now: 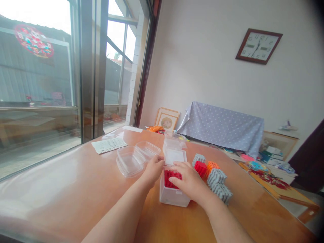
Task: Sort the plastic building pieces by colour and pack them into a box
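Note:
A clear plastic box (pixel 173 197) stands open on the wooden table (pixel 83 189), its hinged lid (pixel 174 156) tipped back. Red ridged blocks (pixel 170 177) fill it. My left hand (pixel 153 168) grips the box's left rim, fingers curled against it. My right hand (pixel 186 179) lies over the box with its fingers spread, pressing down on the red blocks. Just right of the box sit a red block (pixel 200 167), an orange block (pixel 211 166) and several grey ridged blocks (pixel 219 184).
Two empty clear containers (pixel 130 163) lie left of the box, beside a printed paper sheet (pixel 109 145). A big window runs along the left. At the far end are a picture frame (pixel 167 120), a dotted grey cloth (pixel 222 126) over something, and clutter at the right.

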`<state>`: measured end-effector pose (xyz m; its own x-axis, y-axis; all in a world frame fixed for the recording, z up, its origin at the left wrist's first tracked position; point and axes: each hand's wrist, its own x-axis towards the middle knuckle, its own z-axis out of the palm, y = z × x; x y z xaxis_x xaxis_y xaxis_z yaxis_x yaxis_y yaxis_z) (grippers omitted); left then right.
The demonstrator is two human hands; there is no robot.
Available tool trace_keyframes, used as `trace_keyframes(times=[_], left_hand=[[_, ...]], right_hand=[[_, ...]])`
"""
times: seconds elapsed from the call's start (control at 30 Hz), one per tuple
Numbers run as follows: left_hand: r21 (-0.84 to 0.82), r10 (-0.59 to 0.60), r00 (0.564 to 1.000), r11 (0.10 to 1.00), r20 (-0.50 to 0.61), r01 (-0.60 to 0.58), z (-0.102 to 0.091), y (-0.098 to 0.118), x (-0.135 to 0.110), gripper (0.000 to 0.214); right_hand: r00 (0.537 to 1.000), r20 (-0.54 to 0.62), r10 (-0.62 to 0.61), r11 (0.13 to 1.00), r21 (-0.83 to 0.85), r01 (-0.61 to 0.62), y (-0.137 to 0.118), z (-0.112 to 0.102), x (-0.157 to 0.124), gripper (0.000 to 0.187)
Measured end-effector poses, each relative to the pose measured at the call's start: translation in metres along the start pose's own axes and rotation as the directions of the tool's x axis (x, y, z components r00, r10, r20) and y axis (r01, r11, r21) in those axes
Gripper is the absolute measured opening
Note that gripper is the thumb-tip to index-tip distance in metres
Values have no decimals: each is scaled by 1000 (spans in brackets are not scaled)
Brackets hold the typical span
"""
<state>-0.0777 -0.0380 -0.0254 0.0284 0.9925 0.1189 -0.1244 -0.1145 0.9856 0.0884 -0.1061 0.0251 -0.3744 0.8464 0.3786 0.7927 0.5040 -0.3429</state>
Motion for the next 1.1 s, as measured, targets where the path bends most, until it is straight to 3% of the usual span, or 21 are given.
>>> trace_keyframes(times=[0.1, 0.2, 0.37, 0.5, 0.63, 0.8, 1.1], left_hand=[[1, 2, 1000, 1000, 7, -2, 0, 0, -1, 18], [4, 14, 1000, 1000, 4, -14, 0, -2, 0, 18], [-4, 13, 1000, 1000, 19, -13, -1, -4, 2, 19], [36, 20, 1000, 999, 14, -21, -2, -6, 3, 19], [91, 49, 998, 994, 29, -52, -4, -10, 4, 19], [126, 42, 999, 991, 20, -45, -6, -12, 8, 24], [144, -11, 1000, 990, 22, 8, -1, 3, 3, 25]], right_hand=[[999, -4, -37, 999, 2, 37, 1, 2, -3, 22], [997, 17, -75, 997, -13, 75, -2, 3, -7, 25], [999, -22, -26, 996, 90, 28, 4, 2, -9, 27], [981, -131, 141, 962, 251, -104, 32, -8, -16, 30], [960, -141, 242, 924, 335, -184, 71, -19, -30, 32], [943, -41, 332, 875, 387, -291, 101, -26, -45, 34], [944, 100, 314, 896, 298, -330, 115, -28, -70, 51]])
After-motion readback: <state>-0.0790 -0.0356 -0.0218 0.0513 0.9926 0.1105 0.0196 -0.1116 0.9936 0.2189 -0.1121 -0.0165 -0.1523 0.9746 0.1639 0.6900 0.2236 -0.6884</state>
